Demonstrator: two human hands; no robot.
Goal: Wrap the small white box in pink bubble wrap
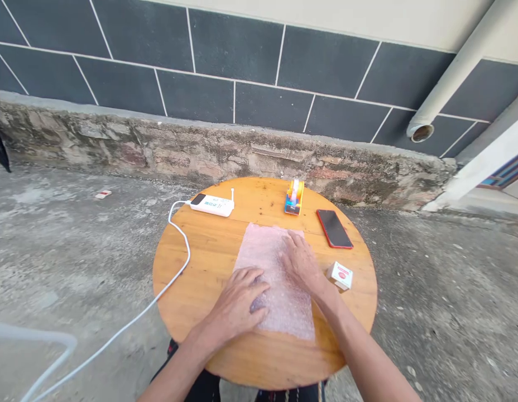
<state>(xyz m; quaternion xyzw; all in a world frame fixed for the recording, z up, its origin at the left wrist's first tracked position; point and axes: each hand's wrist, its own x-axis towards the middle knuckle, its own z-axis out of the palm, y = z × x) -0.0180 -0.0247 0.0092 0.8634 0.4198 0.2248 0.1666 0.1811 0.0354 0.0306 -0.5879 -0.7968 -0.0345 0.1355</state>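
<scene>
A pinkish, translucent sheet of bubble wrap lies flat on the round wooden table. My left hand rests on its left edge, fingers spread and holding nothing. Farther up, my right hand lies on the sheet's right side with its fingers stretched out, also holding nothing. Just right of my right wrist stands a small white box with red print.
A red-edged phone lies at the table's right. An orange and blue tape dispenser stands at the back. Back left is a white device, its white cable running off the left edge. A tiled wall rises beyond.
</scene>
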